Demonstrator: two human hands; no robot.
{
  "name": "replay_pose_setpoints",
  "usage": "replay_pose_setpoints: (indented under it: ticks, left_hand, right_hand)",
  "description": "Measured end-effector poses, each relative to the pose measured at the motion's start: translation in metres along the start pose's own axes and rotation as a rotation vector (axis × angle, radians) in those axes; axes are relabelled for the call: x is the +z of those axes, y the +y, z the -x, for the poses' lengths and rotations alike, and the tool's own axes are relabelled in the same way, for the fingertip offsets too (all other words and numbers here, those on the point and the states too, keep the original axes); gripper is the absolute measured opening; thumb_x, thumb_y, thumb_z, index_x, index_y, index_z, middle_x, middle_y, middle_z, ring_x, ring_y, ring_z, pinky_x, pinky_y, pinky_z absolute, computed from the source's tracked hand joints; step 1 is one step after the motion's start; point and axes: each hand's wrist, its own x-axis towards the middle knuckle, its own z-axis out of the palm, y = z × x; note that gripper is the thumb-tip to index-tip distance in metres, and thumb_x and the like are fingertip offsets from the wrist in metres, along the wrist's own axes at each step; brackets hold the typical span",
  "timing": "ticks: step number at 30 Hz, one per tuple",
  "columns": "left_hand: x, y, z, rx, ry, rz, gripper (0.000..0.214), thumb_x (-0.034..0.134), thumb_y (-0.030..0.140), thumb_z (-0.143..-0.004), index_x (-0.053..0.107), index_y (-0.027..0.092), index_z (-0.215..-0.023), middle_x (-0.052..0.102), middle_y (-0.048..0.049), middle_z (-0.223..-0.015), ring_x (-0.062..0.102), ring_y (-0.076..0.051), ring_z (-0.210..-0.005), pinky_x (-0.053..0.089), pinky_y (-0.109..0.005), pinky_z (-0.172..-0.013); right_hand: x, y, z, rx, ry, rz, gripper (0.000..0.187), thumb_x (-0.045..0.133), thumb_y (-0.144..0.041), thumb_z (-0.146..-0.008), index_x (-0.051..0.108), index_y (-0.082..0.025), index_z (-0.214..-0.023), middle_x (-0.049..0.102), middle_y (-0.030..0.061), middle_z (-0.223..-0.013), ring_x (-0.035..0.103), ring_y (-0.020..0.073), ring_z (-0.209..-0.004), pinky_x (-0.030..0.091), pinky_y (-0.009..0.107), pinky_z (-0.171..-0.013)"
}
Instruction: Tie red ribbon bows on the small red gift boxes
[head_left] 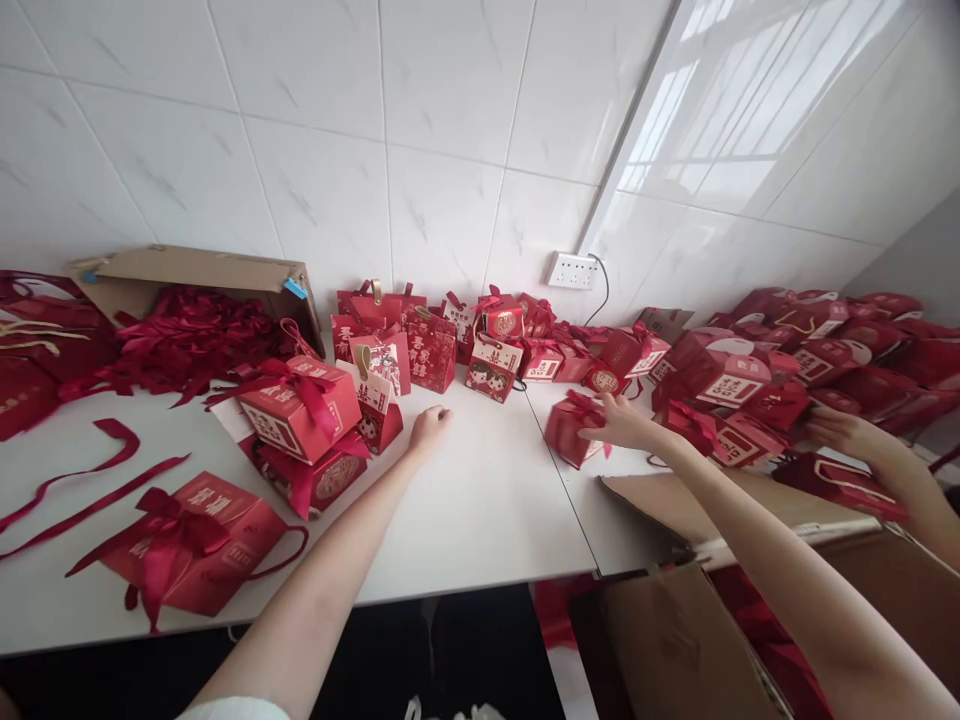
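My left hand (430, 429) rests on the white table (480, 510) with its fingers curled in, and nothing shows inside them. It lies just right of a small red gift box with a white tag (377, 412) in a stack of red ribboned boxes (301, 408). My right hand (624, 423) reaches across the table seam and grips a small red gift box with a bow (568, 431), which is tilted on the table.
Many red gift boxes (491, 365) line the tiled wall, and more are heaped at right (787, 370). An open carton of red ribbons (187, 330) stands back left. A flat red bag (196, 548) and loose ribbons lie near left. Another person's hand (846, 432) reaches in from the right above a cardboard box (675, 640).
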Motion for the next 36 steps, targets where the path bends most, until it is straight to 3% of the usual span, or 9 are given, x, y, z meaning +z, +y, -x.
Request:
replay_pose_setpoints:
  ticks: [6,9,11,16,21,25,28,32,36]
  left_hand:
    - [-0.005,-0.003,0.027,0.05,-0.004,0.144,0.032,0.053,0.034,-0.089,0.054,0.016,-0.115,0.057,-0.0083,-0.115,0.059,-0.02,-0.099,0.052,-0.039,-0.082]
    - [-0.022,-0.012,0.058,0.082,0.045,0.213,0.033,0.056,0.036,-0.086,0.054,0.021,-0.116,0.057,-0.0079,-0.116,0.057,-0.021,-0.103,0.053,-0.038,-0.08]
    - [-0.04,-0.02,0.082,0.104,0.055,0.268,0.034,0.054,0.039,-0.087,0.055,0.019,-0.115,0.058,-0.0084,-0.115,0.058,-0.021,-0.102,0.052,-0.039,-0.081]
    - [-0.078,-0.025,0.142,0.142,0.056,0.337,0.04,0.038,0.05,-0.089,0.059,0.018,-0.102,0.064,-0.0084,-0.108,0.059,-0.025,-0.106,0.048,-0.04,-0.09]
    - [-0.083,-0.004,0.18,0.388,0.119,0.164,0.047,0.053,0.048,-0.08,0.047,0.022,-0.118,0.051,-0.0107,-0.127,0.045,-0.027,-0.124,0.036,-0.045,-0.105]
    - [-0.08,0.001,0.191,0.504,0.223,0.082,0.051,0.056,0.046,-0.079,0.042,0.023,-0.122,0.044,-0.012,-0.131,0.04,-0.029,-0.127,0.033,-0.047,-0.106]
    - [-0.079,-0.004,0.192,0.468,0.192,0.114,0.05,0.056,0.045,-0.08,0.042,0.023,-0.123,0.044,-0.0114,-0.133,0.039,-0.029,-0.128,0.03,-0.049,-0.108]
    - [-0.073,-0.011,0.184,0.352,-0.022,0.256,0.053,0.055,0.043,-0.082,0.039,0.023,-0.128,0.042,-0.0096,-0.139,0.037,-0.028,-0.131,0.031,-0.045,-0.109]
    - [-0.069,-0.011,0.17,0.322,-0.22,0.41,0.063,0.054,0.039,-0.082,0.031,0.022,-0.138,0.035,-0.0091,-0.146,0.039,-0.028,-0.13,0.036,-0.04,-0.107]
  right_hand:
    - [-0.006,-0.076,0.06,-0.857,-0.217,-0.39,0.089,0.071,-0.033,-0.065,0.026,-0.019,-0.14,0.043,0.0125,-0.134,0.05,0.0236,-0.118,0.041,0.032,-0.096]
    - [0.01,-0.109,0.079,-1.095,-0.215,-0.393,0.088,0.073,-0.026,-0.066,0.026,-0.021,-0.14,0.04,0.0135,-0.135,0.051,0.0243,-0.117,0.042,0.035,-0.096]
    - [0.021,-0.125,0.089,-1.086,-0.142,-0.345,0.09,0.075,-0.031,-0.064,0.028,-0.017,-0.139,0.04,0.0167,-0.131,0.059,0.0255,-0.104,0.047,0.038,-0.088]
    - [0.026,-0.153,0.115,-0.84,0.041,-0.044,0.096,0.077,-0.053,-0.06,0.037,-0.009,-0.136,0.055,0.0207,-0.107,0.064,0.0308,-0.079,0.051,0.039,-0.062]
    - [-0.001,-0.18,0.134,-0.71,0.019,0.118,0.112,0.069,-0.073,-0.052,0.037,-0.008,-0.137,0.065,0.0176,-0.079,0.063,0.0273,-0.059,0.047,0.036,-0.052]
    - [-0.04,-0.18,0.13,-0.71,-0.187,0.034,0.084,0.051,-0.074,-0.071,0.051,-0.009,-0.125,0.066,0.0137,-0.071,0.065,0.0286,-0.065,0.046,0.036,-0.057]
    - [-0.051,-0.164,0.117,-0.541,-0.139,-0.101,0.064,0.041,-0.066,-0.084,0.056,-0.014,-0.117,0.068,0.0142,-0.085,0.065,0.029,-0.081,0.046,0.036,-0.066]
    - [-0.022,-0.148,0.105,-0.413,-0.116,-0.332,0.048,0.039,-0.057,-0.089,0.059,-0.017,-0.106,0.069,0.011,-0.093,0.063,0.0233,-0.086,0.043,0.03,-0.07]
    - [0.013,-0.147,0.111,-0.421,-0.172,-0.525,0.037,0.042,-0.051,-0.088,0.057,-0.019,-0.078,0.067,0.0067,-0.079,0.06,0.0178,-0.07,0.039,0.026,-0.06]
